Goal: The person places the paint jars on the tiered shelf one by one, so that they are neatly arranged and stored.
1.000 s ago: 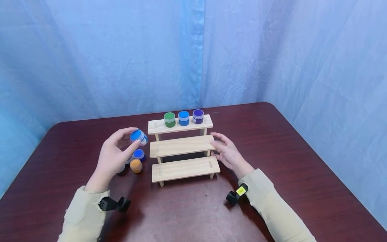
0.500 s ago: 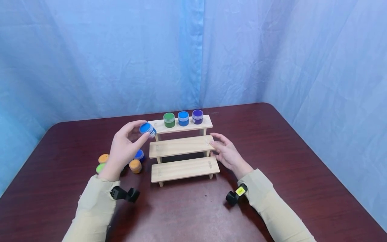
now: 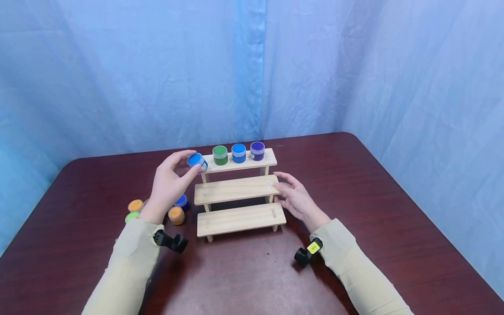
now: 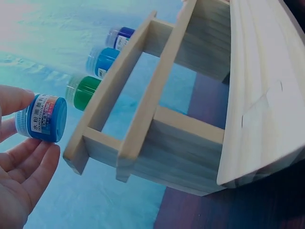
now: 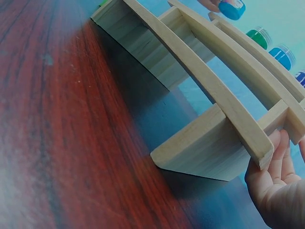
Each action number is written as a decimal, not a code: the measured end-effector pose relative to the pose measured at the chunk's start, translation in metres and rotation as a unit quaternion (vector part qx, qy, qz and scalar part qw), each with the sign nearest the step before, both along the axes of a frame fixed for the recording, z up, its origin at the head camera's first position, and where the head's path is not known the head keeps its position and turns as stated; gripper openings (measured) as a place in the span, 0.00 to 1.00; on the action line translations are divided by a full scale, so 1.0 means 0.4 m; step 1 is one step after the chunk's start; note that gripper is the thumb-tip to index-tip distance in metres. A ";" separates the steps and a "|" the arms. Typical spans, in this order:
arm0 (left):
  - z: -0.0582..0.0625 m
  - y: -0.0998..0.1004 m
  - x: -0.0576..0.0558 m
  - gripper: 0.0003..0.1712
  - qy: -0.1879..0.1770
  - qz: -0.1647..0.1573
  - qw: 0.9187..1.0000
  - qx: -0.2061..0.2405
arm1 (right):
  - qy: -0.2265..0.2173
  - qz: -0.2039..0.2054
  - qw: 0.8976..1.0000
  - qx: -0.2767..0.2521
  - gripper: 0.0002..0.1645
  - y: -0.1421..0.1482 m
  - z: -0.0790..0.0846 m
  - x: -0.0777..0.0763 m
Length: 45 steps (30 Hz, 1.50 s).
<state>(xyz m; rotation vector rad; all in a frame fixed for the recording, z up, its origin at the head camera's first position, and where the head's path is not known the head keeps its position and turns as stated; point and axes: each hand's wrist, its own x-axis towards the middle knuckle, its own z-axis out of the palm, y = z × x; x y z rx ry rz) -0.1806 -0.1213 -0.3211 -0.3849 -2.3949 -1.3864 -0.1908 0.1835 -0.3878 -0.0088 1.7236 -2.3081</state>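
My left hand (image 3: pixel 170 181) pinches a blue paint jar (image 4: pixel 48 118) between thumb and fingers. The jar overlaps the left end of the top step in the head view; in the left wrist view it is beside that end, with a printed label facing the camera. The three-step wooden stand (image 3: pixel 236 190) sits on the table. On its top step stand a green jar (image 3: pixel 220 155), a lighter blue jar (image 3: pixel 238 154) and a purple jar (image 3: pixel 257 152) in a row. My right hand (image 3: pixel 298 199) holds the right end of the middle step, thumb on top and fingers at its edge.
Left of the stand, an orange jar (image 3: pixel 176 215), a dark blue jar (image 3: pixel 181 202), another orange jar (image 3: pixel 135 205) and a light green jar (image 3: pixel 131 217) are on the dark red table (image 3: pixel 252 271). My left forearm partly hides this group. Blue curtains (image 3: pixel 157 78) hang behind.
My left hand has carried the blue paint jar right and toward the back, from above the loose jars to the top step's left end. My right hand has stayed on the stand.
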 end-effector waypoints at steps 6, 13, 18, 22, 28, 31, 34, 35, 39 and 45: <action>-0.010 -0.002 -0.021 0.22 0.004 0.005 1.000 -0.005 | -0.003 0.000 1.000 0.005 0.31 -0.002 0.002 0.003; -0.011 0.002 -0.043 0.23 0.002 0.016 1.000 -0.027 | 0.000 -0.002 1.000 0.000 0.32 -0.003 0.004 0.007; -0.008 0.001 -0.053 0.23 0.007 0.013 0.999 -0.041 | 0.001 -0.001 1.000 -0.002 0.32 -0.003 0.002 0.008; -0.007 -0.001 -0.058 0.23 0.008 0.013 0.998 -0.054 | 0.000 -0.003 1.000 -0.003 0.32 -0.002 0.001 0.007; -0.007 0.001 -0.065 0.24 0.003 0.007 0.998 -0.069 | 0.000 -0.002 1.000 -0.002 0.32 0.000 -0.002 0.007; -0.006 0.002 -0.067 0.24 -0.004 0.006 0.997 -0.076 | 0.002 -0.001 1.000 -0.004 0.32 0.000 -0.003 0.007; -0.005 0.002 -0.071 0.23 -0.009 0.005 0.997 -0.083 | 0.002 -0.002 1.000 -0.005 0.32 0.000 -0.003 0.007; -0.005 0.002 -0.072 0.23 -0.011 0.006 0.996 -0.085 | 0.002 -0.003 1.000 -0.005 0.32 0.000 -0.004 0.007; -0.003 0.002 -0.077 0.23 -0.013 0.005 0.996 -0.094 | 0.004 -0.004 1.000 -0.003 0.30 -0.001 -0.003 0.007; -0.003 0.000 -0.077 0.23 -0.018 0.004 0.995 -0.095 | 0.007 -0.003 1.000 0.002 0.31 -0.003 -0.003 0.007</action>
